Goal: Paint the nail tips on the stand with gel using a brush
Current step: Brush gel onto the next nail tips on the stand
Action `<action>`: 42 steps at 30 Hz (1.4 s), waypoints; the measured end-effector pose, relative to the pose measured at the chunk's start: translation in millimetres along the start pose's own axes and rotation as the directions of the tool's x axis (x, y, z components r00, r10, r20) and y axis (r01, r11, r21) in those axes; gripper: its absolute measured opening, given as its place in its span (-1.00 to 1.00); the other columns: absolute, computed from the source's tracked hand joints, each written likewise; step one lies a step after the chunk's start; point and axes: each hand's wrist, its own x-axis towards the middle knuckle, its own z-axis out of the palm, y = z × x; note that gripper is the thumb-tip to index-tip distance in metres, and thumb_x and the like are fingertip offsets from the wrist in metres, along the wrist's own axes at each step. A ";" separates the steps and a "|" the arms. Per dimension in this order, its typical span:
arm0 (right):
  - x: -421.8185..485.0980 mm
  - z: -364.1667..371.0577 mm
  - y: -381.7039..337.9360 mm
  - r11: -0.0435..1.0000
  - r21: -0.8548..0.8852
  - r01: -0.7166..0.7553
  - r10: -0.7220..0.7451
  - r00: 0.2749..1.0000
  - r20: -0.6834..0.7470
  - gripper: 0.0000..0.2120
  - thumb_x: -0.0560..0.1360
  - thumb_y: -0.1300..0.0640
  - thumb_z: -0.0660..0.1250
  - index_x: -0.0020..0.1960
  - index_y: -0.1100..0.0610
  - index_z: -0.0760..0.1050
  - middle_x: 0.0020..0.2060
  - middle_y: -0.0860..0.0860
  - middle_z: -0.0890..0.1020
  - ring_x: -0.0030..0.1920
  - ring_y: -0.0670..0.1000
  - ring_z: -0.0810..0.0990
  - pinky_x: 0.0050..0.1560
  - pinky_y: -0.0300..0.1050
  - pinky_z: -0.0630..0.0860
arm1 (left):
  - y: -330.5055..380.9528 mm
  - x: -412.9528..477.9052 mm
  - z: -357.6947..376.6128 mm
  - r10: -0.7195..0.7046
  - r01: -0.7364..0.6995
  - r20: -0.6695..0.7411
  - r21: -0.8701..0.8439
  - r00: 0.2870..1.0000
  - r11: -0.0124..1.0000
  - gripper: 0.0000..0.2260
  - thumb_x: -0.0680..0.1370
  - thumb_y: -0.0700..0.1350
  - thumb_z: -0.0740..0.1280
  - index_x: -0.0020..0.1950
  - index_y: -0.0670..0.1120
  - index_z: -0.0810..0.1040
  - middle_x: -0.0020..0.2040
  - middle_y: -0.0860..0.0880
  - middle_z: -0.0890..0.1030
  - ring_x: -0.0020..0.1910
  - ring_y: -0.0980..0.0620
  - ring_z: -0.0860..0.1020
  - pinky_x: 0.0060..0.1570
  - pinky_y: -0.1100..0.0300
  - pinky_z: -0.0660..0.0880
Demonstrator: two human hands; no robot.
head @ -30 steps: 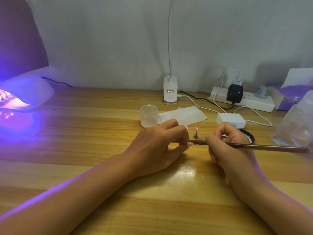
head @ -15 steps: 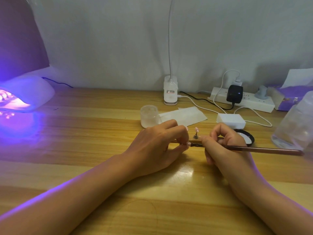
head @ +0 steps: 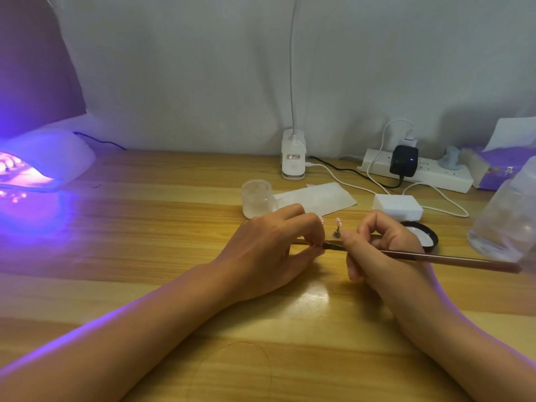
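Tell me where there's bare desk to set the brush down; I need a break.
Bare wood lies between the UV lamp and left hand, and near the forearms. It is crowded by the power strip, white box and jar.

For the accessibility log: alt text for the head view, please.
Two hands meet over a wooden table: the right hand holds a brush with its tip at a nail tip pinched in the left hand. Another nail tip on a stand sits between them; a UV lamp glows far left.

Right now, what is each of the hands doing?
Left hand: fingers curled, pinching something small; what it is cannot be told.
Right hand: holding the brush.
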 end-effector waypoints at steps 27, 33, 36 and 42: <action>1.2 -0.4 -0.4 0.999 0.030 0.040 -0.041 0.999 0.033 -0.81 0.53 0.12 0.36 -0.21 0.14 0.42 -0.46 0.01 0.55 -0.47 -0.16 0.46 -0.44 -0.39 0.37 | -10.2 0.4 5.2 0.019 -0.025 -0.061 -0.108 0.998 0.994 -0.94 0.52 -0.08 0.45 -0.03 0.01 0.69 -0.12 0.13 0.67 -0.43 0.24 0.38 -0.37 0.25 0.38; 1.8 -0.7 1.6 0.999 -0.036 0.032 -0.029 0.996 0.081 -0.82 0.47 0.16 0.36 -0.21 0.19 0.39 -0.46 0.01 0.48 -0.46 -0.10 0.40 -0.47 -0.29 0.34 | -9.6 -0.1 4.3 0.026 -0.029 -0.042 -0.072 0.999 0.997 -0.91 0.52 -0.08 0.44 0.01 0.03 0.69 -0.12 0.14 0.66 -0.43 0.29 0.38 -0.37 0.27 0.37; 3.0 -1.8 3.8 0.998 -0.066 0.017 -0.013 0.998 0.063 -0.81 0.46 0.20 0.35 -0.27 0.14 0.37 -0.45 0.05 0.43 -0.44 -0.05 0.35 -0.47 -0.24 0.31 | -8.8 0.1 4.8 0.019 -0.023 -0.050 -0.081 0.999 0.996 -0.94 0.52 -0.06 0.44 -0.02 0.06 0.69 -0.11 0.14 0.65 -0.43 0.28 0.38 -0.38 0.24 0.37; 3.1 -3.0 1.9 0.999 0.032 0.004 -0.004 1.000 -0.005 -0.78 0.51 0.08 0.36 -0.29 -0.04 0.46 -0.47 -0.02 0.53 -0.48 -0.15 0.43 -0.50 -0.36 0.35 | -8.8 0.4 2.8 0.020 -0.026 -0.060 -0.089 0.998 0.996 -0.95 0.53 -0.06 0.44 -0.04 0.05 0.69 -0.11 0.15 0.64 -0.42 0.27 0.38 -0.39 0.24 0.38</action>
